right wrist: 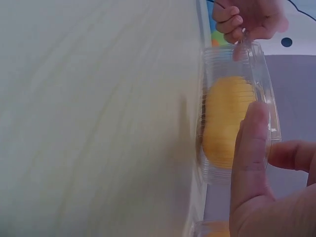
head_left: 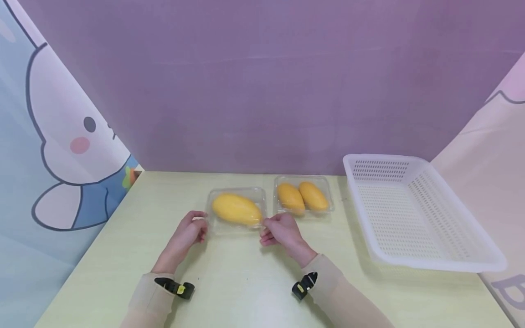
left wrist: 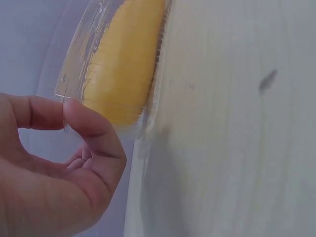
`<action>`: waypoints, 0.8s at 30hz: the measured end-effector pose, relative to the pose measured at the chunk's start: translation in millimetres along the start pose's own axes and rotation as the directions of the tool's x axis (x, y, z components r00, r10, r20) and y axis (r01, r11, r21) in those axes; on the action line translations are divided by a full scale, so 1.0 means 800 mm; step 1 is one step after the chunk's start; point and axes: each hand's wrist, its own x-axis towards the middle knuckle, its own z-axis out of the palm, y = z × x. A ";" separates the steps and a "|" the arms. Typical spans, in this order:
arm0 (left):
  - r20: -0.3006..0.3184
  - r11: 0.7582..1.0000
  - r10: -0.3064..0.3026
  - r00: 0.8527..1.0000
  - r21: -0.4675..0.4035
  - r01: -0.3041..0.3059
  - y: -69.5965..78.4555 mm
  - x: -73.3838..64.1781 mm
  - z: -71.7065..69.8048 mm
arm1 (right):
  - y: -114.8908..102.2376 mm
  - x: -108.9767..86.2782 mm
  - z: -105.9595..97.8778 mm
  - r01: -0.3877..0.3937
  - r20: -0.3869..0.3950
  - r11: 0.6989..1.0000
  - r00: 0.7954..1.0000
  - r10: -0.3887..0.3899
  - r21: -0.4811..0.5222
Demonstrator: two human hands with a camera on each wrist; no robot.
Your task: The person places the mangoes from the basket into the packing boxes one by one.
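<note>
A clear plastic clamshell box (head_left: pixel 216 225) stands on the table with one large yellow mango (head_left: pixel 237 209) inside. At its near left corner, my left hand (head_left: pixel 190 231) pinches the rim between thumb and index finger; the left wrist view shows this hand (left wrist: pixel 64 153) on the thin edge of the plastic. My right hand (head_left: pixel 284 233) is at the near right corner. In the right wrist view, the right hand's thumb and index finger (right wrist: pixel 295 154) meet on the box's edge. Whether the lid is fully closed is hard to see.
Just right of it sits a second clear box (head_left: pixel 324 181) holding two yellow mangoes (head_left: pixel 313 196). A white perforated plastic basket (head_left: pixel 399 218) stands on the right of the pale table (head_left: pixel 238 291). A purple backdrop (head_left: pixel 254 91) rises behind the table's far edge.
</note>
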 end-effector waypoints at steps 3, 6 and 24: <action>-0.014 1.000 -0.007 1.000 -0.002 0.007 0.004 0.005 0.002 | 0.000 0.003 0.000 0.000 -0.010 0.999 1.000 -0.001 -0.039; -0.030 1.000 -0.015 0.999 -0.018 0.015 0.009 0.009 0.005 | -0.001 0.008 0.000 -0.005 -0.014 0.998 1.000 0.004 -0.067; -0.097 0.998 -0.010 0.995 -0.064 0.004 0.009 0.033 0.013 | 0.002 0.020 0.000 -0.014 0.006 0.998 1.000 0.014 -0.063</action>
